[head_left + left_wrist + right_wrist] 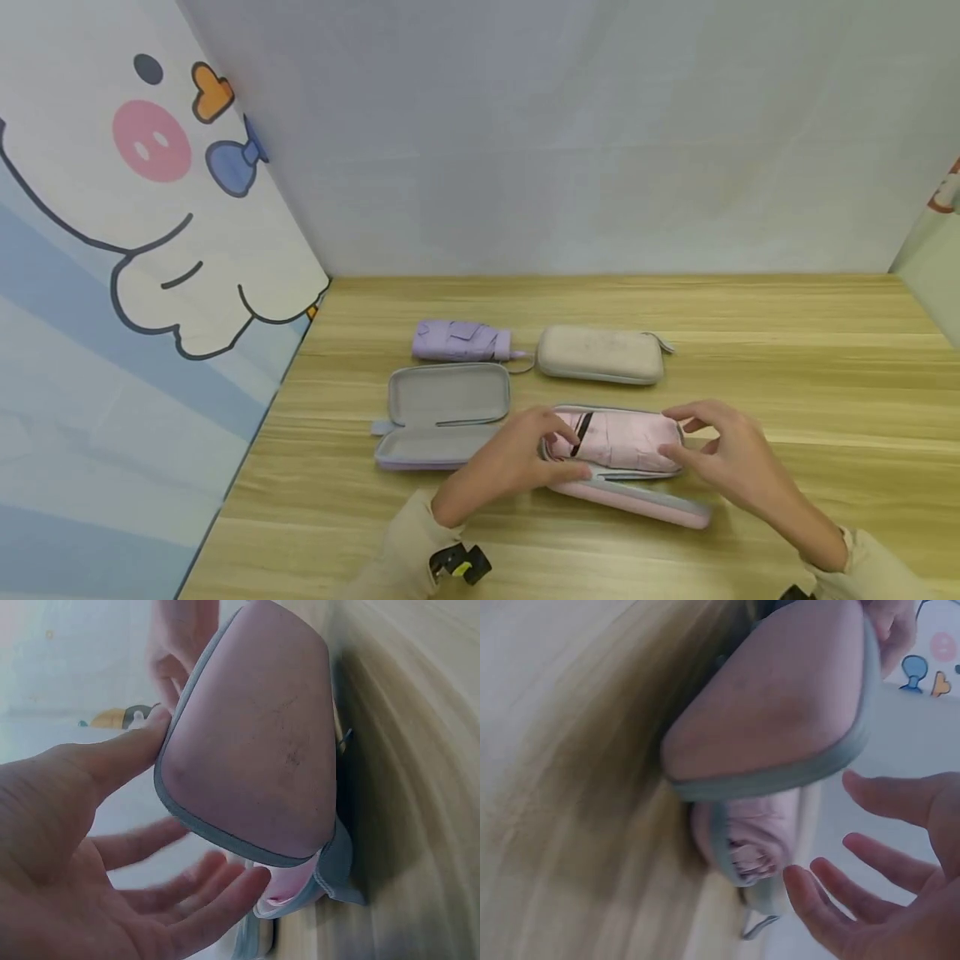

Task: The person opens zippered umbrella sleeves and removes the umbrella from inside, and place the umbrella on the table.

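A pink zip case [637,502] lies unzipped in front of me, its near half tilted up in both wrist views. Inside its far half rests a folded pink umbrella [626,437] with a black strip near its left end. My left hand [517,454] is at the case's left end; its thumb touches the rim of the raised pink half [255,742], while the loosely bent fingers stand apart from it. At the right end, my right hand [731,458] has spread fingers beside the umbrella; the right wrist view shows them around no object.
An unzipped lilac case [450,396] with grey lining lies to the left. Behind it is a folded lilac umbrella [457,342] with a cord. A closed beige case [600,354] sits behind the pink one. A pale wall stands at the wooden table's [787,350] back edge.
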`<action>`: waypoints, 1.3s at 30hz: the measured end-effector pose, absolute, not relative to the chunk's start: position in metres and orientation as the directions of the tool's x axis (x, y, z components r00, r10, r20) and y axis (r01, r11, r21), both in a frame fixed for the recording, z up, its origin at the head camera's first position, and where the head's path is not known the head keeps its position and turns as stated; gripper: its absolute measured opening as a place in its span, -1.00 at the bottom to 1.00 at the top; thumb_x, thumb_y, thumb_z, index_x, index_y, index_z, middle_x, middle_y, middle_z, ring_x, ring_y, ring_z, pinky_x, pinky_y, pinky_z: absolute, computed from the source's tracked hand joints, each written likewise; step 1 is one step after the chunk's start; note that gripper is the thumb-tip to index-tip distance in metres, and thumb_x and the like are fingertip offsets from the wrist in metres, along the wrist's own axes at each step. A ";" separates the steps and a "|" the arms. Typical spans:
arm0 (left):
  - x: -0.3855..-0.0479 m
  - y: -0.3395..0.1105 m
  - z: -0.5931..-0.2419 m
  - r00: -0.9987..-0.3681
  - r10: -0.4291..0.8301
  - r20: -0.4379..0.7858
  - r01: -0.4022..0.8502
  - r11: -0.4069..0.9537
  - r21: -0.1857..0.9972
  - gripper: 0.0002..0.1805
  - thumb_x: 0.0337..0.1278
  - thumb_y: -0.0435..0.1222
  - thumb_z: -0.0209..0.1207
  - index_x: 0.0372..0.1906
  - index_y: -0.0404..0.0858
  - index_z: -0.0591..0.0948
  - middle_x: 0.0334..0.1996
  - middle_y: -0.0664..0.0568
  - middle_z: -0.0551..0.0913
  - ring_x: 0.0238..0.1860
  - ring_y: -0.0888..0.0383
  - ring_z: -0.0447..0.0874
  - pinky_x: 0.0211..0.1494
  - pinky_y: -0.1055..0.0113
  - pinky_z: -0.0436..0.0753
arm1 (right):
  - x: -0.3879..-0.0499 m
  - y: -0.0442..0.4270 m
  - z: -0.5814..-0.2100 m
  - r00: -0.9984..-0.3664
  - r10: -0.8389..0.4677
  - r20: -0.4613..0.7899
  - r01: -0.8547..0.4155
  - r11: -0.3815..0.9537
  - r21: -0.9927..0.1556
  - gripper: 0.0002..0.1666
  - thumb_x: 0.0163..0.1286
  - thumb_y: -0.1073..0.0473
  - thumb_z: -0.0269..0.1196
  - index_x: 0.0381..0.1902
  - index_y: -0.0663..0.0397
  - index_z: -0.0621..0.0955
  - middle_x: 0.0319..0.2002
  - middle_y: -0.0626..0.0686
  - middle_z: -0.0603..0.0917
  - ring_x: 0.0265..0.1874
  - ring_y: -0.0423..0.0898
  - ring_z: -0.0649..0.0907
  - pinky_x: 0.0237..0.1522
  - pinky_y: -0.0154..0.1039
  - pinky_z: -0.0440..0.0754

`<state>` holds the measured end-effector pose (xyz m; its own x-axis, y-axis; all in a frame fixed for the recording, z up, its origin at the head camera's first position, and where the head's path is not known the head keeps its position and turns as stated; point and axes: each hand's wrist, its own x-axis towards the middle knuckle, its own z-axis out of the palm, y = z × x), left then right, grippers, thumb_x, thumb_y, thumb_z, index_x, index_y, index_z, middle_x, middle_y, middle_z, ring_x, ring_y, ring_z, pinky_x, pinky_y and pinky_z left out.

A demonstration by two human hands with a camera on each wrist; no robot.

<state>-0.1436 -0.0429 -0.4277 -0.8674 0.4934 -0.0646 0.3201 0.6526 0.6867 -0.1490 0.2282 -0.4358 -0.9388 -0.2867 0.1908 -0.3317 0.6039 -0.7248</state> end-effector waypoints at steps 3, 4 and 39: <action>-0.138 -0.045 -0.431 -0.878 0.457 -0.141 0.264 0.709 0.654 -0.32 -0.18 0.09 0.41 0.09 -0.17 0.57 -0.03 0.02 0.50 -0.05 0.13 0.47 -0.02 0.37 0.50 | -0.156 0.230 -0.450 -0.927 -0.337 0.161 -0.337 0.566 -0.752 -0.47 -0.06 0.36 0.48 -0.05 0.27 0.61 -0.12 0.20 0.61 -0.22 0.11 0.62 -0.42 -0.39 0.63; -0.136 -0.046 -0.432 -0.877 0.453 -0.161 0.253 0.720 0.647 -0.24 -0.22 0.10 0.42 0.15 -0.17 0.52 0.06 -0.01 0.46 0.03 0.09 0.45 0.06 0.31 0.49 | -0.159 0.230 -0.454 -0.918 -0.355 0.176 -0.359 0.557 -0.749 -0.44 -0.10 0.40 0.48 -0.05 0.29 0.60 -0.12 0.21 0.60 -0.22 0.11 0.62 -0.41 -0.38 0.64; -0.113 -0.038 -0.468 -0.913 0.379 -0.150 0.214 0.759 0.614 0.38 -0.58 0.06 0.57 0.45 -0.32 0.04 0.46 -0.06 -0.04 0.42 -0.04 -0.04 0.31 0.06 0.30 | -0.184 0.234 -0.493 -0.763 -0.484 0.428 -0.636 0.444 -0.631 -0.19 -0.48 0.32 0.56 -0.09 0.06 0.55 -0.20 -0.14 0.54 -0.33 -0.30 0.46 -0.45 -0.40 0.52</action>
